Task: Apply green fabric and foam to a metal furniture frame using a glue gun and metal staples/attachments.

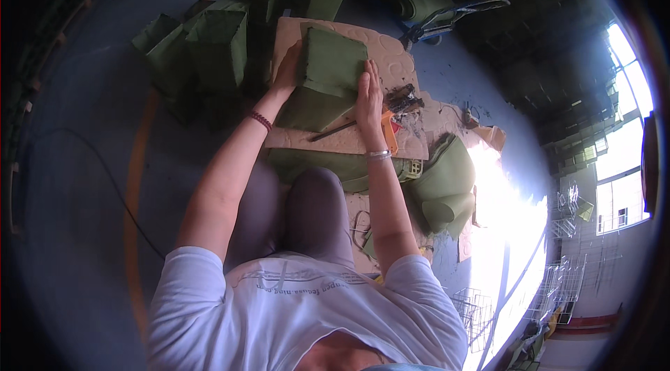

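Observation:
A green box-shaped piece of stiff sheet material (335,57) is held between my two hands above a tan board. My left hand (286,71) presses on its left side, with the fingertips partly hidden behind the edge. Against the right side lies my right hand (370,95), fingers straight and close together. Just beyond the right wrist is an orange-handled tool (389,134), partly covered by my forearm. A thin dark rod (333,131) lies on the board below the box.
Several open green boxes (218,46) stand on the floor at the left and far side. The tan board (412,64) carries dark scraps (405,100). Rolled green sheet (443,189) lies at the right, a blue-framed cart (453,18) at the far right. A cable (112,168) crosses the floor.

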Demonstrator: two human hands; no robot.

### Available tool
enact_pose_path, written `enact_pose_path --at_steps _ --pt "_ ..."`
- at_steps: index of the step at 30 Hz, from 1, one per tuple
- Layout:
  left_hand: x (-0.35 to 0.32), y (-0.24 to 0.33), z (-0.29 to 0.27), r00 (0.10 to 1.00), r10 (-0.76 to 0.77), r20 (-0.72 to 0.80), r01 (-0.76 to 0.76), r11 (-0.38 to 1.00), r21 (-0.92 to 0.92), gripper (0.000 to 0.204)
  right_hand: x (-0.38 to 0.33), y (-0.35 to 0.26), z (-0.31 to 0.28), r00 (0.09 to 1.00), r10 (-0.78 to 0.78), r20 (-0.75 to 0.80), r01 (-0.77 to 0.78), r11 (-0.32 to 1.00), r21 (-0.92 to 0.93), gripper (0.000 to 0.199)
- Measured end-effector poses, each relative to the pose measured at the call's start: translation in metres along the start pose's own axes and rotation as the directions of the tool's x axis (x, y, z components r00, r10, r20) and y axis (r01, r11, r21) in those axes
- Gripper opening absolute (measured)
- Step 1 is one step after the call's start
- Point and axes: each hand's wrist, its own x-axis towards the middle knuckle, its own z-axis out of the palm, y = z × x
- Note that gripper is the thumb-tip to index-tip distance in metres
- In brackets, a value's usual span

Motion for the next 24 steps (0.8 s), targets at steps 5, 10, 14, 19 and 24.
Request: enact_pose_path --at_steps 5,10,14,19,24 --pt "0.009 -0.04 -0.026 0.976 -0.161 -0.15 0.201 0.927 0.315 0.065 0.0 0.017 -0.031 0.957 0.269 0.108 -0.29 0.888 0.358 0.062" --pt "-0.01 -0.122 -0.044 0.763 -0.447 -0.467 0.645 0.573 0.505 0.06 -0.007 0.057 -0.044 0.957 0.276 0.09 -0.28 0.799 0.532 0.058" --pt "-0.019 -0.127 -0.041 0.715 -0.55 -0.431 0.587 0.808 -0.058 0.053 -0.015 0.056 -0.052 0.921 0.353 0.165 -0.386 0.767 0.512 0.057" --pt "-0.015 -0.028 -0.03 0.843 -0.404 -0.355 0.366 0.915 -0.172 0.039 -0.031 0.087 -0.04 0.825 0.465 0.321 -0.507 0.359 0.784 0.054" --pt "-0.011 0.096 -0.015 0.965 -0.216 -0.151 0.224 0.974 0.04 0.034 -0.051 0.113 0.003 0.951 0.042 0.307 -0.265 0.624 0.736 0.05"
